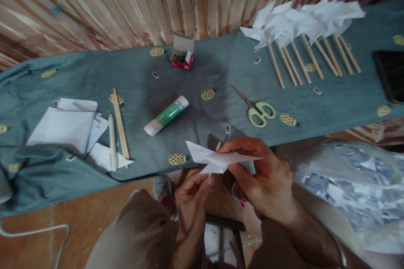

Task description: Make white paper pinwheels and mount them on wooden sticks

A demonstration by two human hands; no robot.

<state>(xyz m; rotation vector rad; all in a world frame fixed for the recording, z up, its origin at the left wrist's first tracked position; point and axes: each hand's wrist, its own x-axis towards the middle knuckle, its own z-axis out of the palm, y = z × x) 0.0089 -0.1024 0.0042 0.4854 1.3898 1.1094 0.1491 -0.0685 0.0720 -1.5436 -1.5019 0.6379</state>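
Above my lap, in front of the table's near edge, is a white paper pinwheel (217, 159) with a thin wooden stick (218, 146) showing above and below the paper. My left hand (193, 195) is closed, pinching the stick just under the pinwheel. From the right, my right hand (265, 176) is closed on the pinwheel, its fingers and thumb at the paper blades. The pinwheel's centre is partly hidden, so how paper and stick join cannot be made out. Green-handled scissors (257, 107) lie on the cloth beyond my right hand.
On the blue-grey tablecloth (132, 67) are a glue stick (167, 115), an open red box of small metal pieces (182, 56), white paper sheets (65, 128), wooden sticks (120, 128) and several finished pinwheels (299, 23). A dark device (391, 73) lies far right. Below is a plastic bag (353, 193).
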